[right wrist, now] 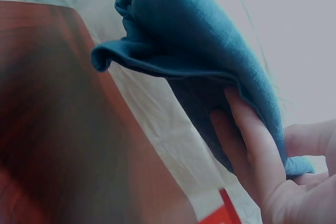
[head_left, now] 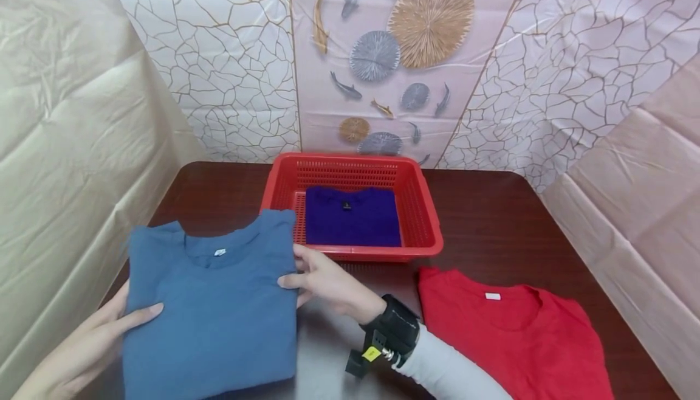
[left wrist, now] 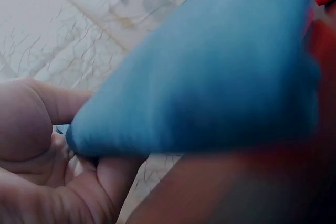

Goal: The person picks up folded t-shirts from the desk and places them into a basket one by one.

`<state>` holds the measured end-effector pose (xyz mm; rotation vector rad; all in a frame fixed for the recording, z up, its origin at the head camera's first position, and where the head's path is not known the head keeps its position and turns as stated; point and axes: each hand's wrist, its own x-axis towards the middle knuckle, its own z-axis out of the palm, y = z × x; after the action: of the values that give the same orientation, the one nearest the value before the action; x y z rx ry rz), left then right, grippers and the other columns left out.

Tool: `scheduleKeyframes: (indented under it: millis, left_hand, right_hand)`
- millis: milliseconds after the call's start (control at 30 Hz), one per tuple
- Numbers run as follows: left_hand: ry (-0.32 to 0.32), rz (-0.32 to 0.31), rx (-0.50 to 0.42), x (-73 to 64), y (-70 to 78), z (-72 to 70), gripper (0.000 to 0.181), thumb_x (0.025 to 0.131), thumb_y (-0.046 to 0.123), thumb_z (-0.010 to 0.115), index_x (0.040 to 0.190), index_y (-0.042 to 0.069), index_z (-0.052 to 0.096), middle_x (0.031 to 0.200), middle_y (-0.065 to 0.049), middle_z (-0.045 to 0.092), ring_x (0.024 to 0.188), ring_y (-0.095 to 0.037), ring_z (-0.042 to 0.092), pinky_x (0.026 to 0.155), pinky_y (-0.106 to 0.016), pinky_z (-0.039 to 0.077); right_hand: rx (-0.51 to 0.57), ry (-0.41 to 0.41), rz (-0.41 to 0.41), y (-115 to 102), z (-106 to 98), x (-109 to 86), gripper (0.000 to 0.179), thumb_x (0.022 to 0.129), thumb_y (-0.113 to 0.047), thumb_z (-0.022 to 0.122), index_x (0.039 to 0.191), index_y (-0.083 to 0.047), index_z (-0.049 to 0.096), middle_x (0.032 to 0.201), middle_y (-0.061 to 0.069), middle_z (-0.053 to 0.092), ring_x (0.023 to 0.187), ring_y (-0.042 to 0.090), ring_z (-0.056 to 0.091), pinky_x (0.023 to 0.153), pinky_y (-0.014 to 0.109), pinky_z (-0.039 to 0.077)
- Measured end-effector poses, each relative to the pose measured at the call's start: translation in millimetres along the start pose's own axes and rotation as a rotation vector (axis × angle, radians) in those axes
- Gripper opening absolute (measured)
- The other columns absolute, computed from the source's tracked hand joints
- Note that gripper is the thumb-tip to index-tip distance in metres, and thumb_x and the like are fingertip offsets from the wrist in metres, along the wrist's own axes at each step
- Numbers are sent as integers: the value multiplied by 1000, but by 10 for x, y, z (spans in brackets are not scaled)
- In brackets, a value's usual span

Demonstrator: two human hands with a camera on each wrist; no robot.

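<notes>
A folded blue T-shirt (head_left: 213,315) is held up off the table between both hands, its neckline toward the back. My left hand (head_left: 95,339) grips its left edge, thumb on the front and fingers behind. On the opposite edge, my right hand (head_left: 328,281) pinches the cloth with the thumb on top; in the right wrist view its fingers (right wrist: 252,135) reach underneath the fold. A red plastic basket (head_left: 429,220) stands behind the shirt, with a folded dark purple T-shirt (head_left: 352,220) lying inside. The blue shirt's left wrist view (left wrist: 210,77) is blurred.
A red T-shirt (head_left: 514,333) lies on the right of the dark brown table (head_left: 481,217), partly behind the right forearm. Patterned cloth (head_left: 235,53) hangs behind the table, with plain cream sheets at both sides. A black device (head_left: 394,330) is strapped to the right wrist.
</notes>
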<state>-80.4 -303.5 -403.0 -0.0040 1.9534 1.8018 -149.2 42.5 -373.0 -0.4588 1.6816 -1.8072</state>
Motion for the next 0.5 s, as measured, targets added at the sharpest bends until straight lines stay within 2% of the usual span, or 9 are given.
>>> scheduleKeyframes:
  millis: [100, 167, 233, 433, 500]
  left_hand:
    - [-67, 78, -25, 41, 125, 82, 73, 99, 14, 37, 140, 53, -9, 153, 4, 9, 119, -3, 43, 87, -39, 48]
    - [-93, 104, -35, 88, 195, 129, 73, 99, 12, 37, 142, 51, -8, 152, 4, 11, 121, -6, 43, 87, -39, 49]
    - [-99, 107, -40, 151, 260, 176, 74, 99, 12, 39, 142, 50, -7, 153, 0, 11, 121, -10, 44, 88, -38, 49]
    - [-94, 102, -17, 389, 433, 307, 77, 97, 18, 46, 142, 50, -8, 154, -9, 1, 120, -7, 44, 88, -35, 50]
    - [-114, 116, -26, 490, 488, 350, 78, 96, 18, 47, 143, 49, -7, 154, -11, 4, 120, -10, 44, 88, -35, 50]
  right_hand:
    - [1, 11, 8, -39, -121, -58, 58, 86, -6, 60, 139, -19, 41, 118, 14, 61, 96, 24, 62, 71, 39, 57]
    - [8, 20, 9, -57, -192, -99, 58, 86, -7, 60, 139, -20, 40, 120, 14, 60, 97, 26, 62, 72, 39, 57]
    - [22, 30, 9, -66, -259, -135, 58, 86, -7, 59, 139, -20, 40, 121, 13, 59, 98, 27, 61, 71, 38, 57]
    - [100, 43, -10, -104, -471, -244, 59, 87, -4, 57, 141, -16, 36, 130, 16, 54, 104, 30, 59, 76, 42, 56]
    - [117, 49, -24, -123, -554, -282, 59, 88, -3, 56, 141, -15, 34, 132, 17, 52, 105, 31, 58, 77, 44, 55]
